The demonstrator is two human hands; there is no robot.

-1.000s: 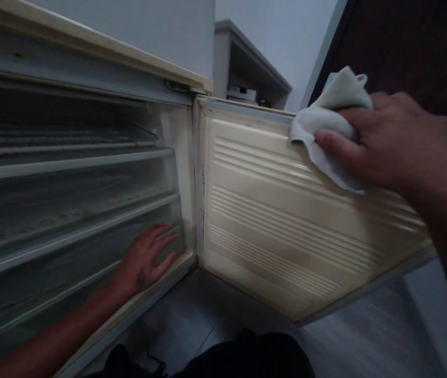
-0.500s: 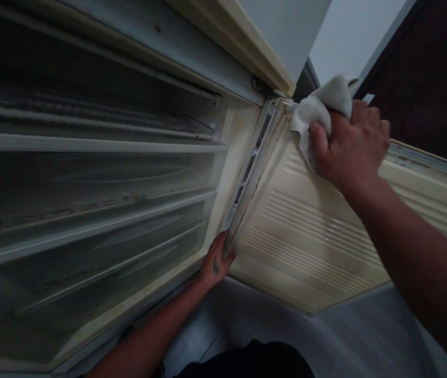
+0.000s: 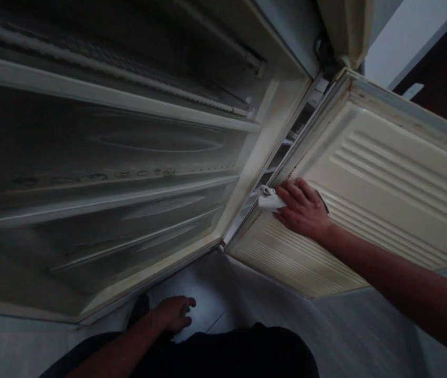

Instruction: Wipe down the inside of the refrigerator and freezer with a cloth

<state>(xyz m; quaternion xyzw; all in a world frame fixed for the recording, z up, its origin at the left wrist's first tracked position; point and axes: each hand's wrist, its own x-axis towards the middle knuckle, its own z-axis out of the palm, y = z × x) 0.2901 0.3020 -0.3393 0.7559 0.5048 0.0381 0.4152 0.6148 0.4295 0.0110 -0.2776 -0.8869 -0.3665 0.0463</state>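
Note:
My right hand (image 3: 302,207) is shut on a white cloth (image 3: 269,199) and presses it to the inner edge of an open cream refrigerator door (image 3: 388,178), whose panel is ribbed. The hand covers most of the cloth. My left hand (image 3: 174,314) hangs low by the floor, below the cabinet's bottom lip (image 3: 148,275), touching neither cabinet nor door. Its fingers are loosely curled around nothing visible. The refrigerator compartment (image 3: 108,157) stands open at the left, with pale shelf rails and dim, stained walls.
Dark clothing on my own body (image 3: 227,357) fills the bottom of the view. A grey floor (image 3: 325,331) lies below the door. A cream upper door (image 3: 345,26) hangs at the top, near the hinge. A dark door or panel (image 3: 444,58) stands at the upper right.
My right hand has moved with the cloth from the door's top corner down along its inner edge. My left hand has left the cabinet's lower edge and dropped towards the floor. The view has turned.

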